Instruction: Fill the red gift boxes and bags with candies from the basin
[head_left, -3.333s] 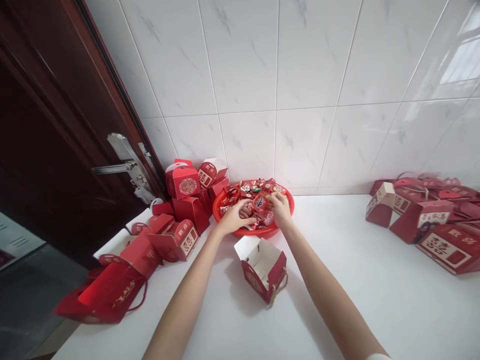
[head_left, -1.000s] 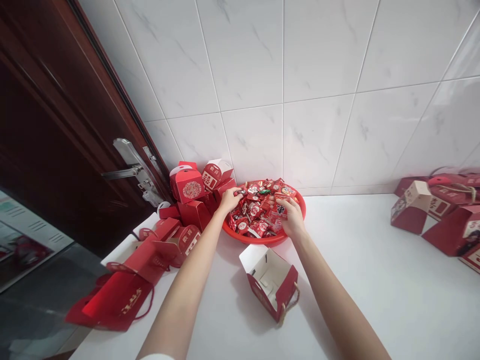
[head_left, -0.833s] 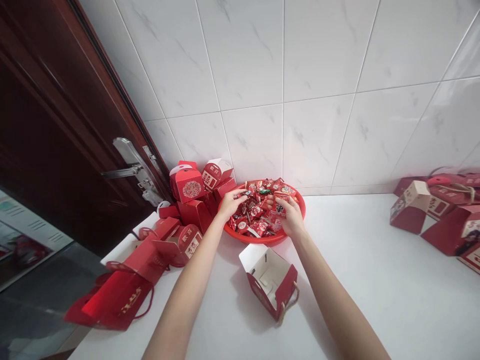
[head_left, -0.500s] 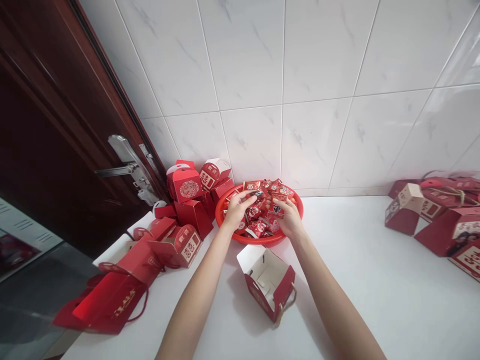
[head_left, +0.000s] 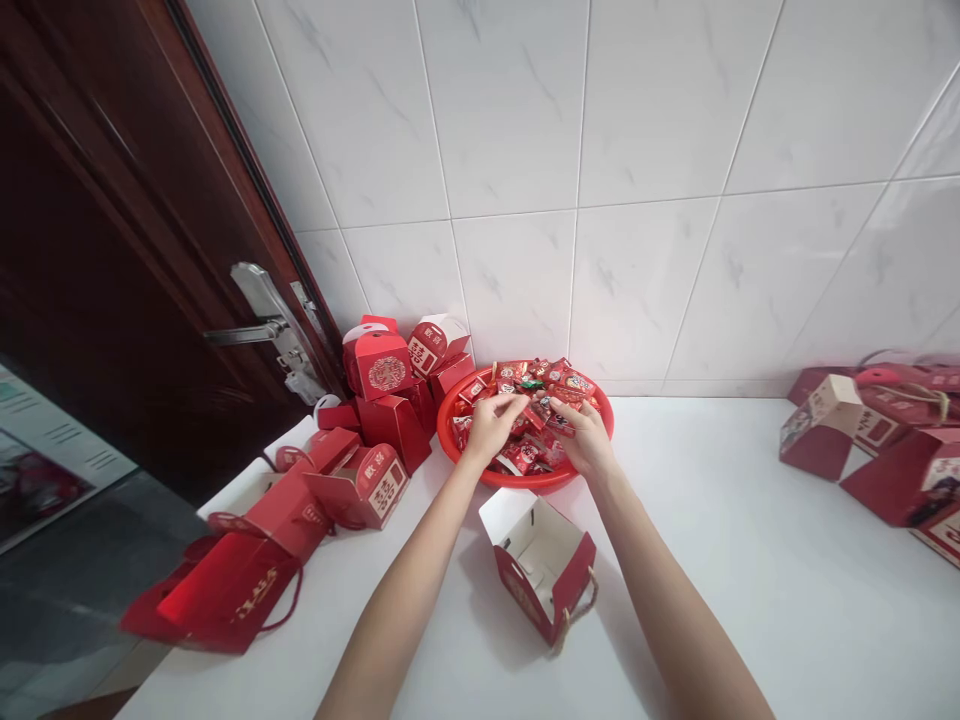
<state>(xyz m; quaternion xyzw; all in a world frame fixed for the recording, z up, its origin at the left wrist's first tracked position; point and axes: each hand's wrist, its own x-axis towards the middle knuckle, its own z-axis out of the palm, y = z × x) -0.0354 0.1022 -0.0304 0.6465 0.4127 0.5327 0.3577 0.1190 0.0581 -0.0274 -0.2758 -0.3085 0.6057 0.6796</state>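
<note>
Both hands are over a round red basin (head_left: 450,445) filled with wrapped candies (head_left: 520,457), mostly red. My left hand (head_left: 493,425) has its fingers pinched together near the middle of the pile; what they hold, if anything, is too small to make out. At the right side of the basin, my right hand (head_left: 585,437) has its thumb and fingers closed on a red candy packet (head_left: 561,420). Below the basin, between my forearms, an open dark red box (head_left: 525,590) with a white inside and a rope handle lies on the white table.
Several red boxes (head_left: 386,430) and bags (head_left: 232,590) crowd the table's left side, beside a dark door (head_left: 112,200) with a metal handle. More boxes (head_left: 892,440) sit at the far right. A tiled wall (head_left: 510,120) rises behind the basin.
My left hand has shifted right, closer to my right hand, and the dark packet at its fingertips no longer shows there. The whole view has shifted slightly. The open box stays where it was.
</note>
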